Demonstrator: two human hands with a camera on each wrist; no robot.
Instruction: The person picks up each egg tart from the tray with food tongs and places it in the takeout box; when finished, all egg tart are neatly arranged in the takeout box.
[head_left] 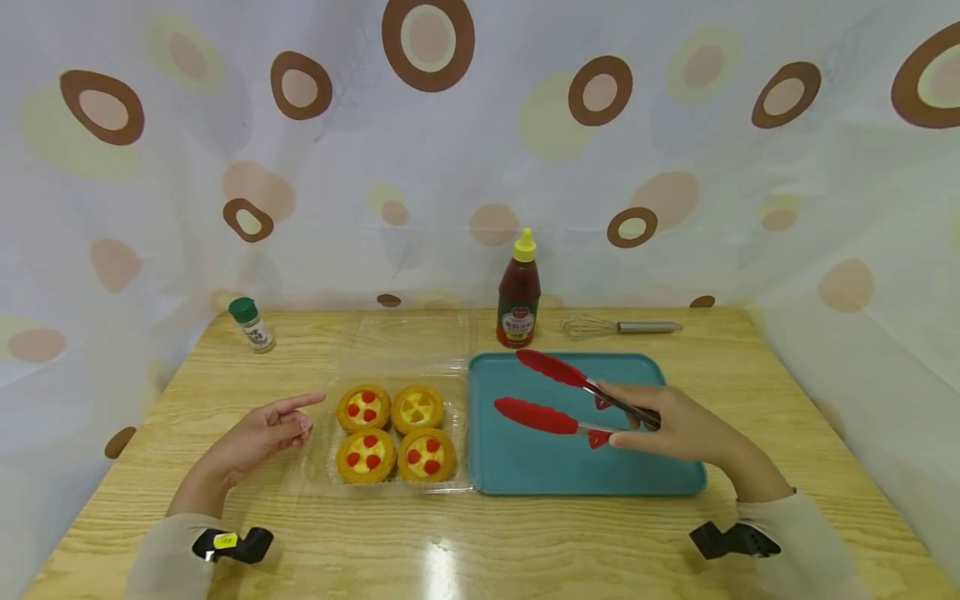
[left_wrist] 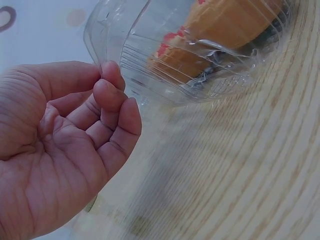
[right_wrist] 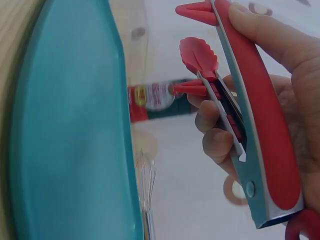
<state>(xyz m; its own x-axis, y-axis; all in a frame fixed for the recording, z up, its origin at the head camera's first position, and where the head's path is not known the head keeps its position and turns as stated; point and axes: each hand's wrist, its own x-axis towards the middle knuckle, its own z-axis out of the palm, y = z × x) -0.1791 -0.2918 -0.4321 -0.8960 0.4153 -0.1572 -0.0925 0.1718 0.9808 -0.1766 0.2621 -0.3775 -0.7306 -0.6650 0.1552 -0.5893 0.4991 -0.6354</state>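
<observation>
My right hand [head_left: 671, 421] holds a pair of red-tipped tongs [head_left: 537, 416] by the handle, the two arms spread with nothing between them, above a teal tray [head_left: 495, 467]. In the right wrist view, the thumb and fingers grip the tongs [right_wrist: 265, 120] on opposite sides. My left hand [head_left: 258, 433] is at the left rim of a clear plastic container [head_left: 318, 467], index finger extended and other fingers bent. In the left wrist view, its fingertips meet or overlap the container's edge [left_wrist: 135, 65]; contact is hard to tell. Several egg tarts [head_left: 365, 456] with red or yellow toppings sit inside.
The container's clear lid [head_left: 408, 337] lies folded back. Behind the tray stands a ketchup bottle [head_left: 519, 296] with a yellow cap, and a whisk [head_left: 622, 327] lies to its right. A green-capped seasoning shaker [head_left: 252, 325] stands at the far left. A patterned curtain [head_left: 450, 167] hangs behind the table.
</observation>
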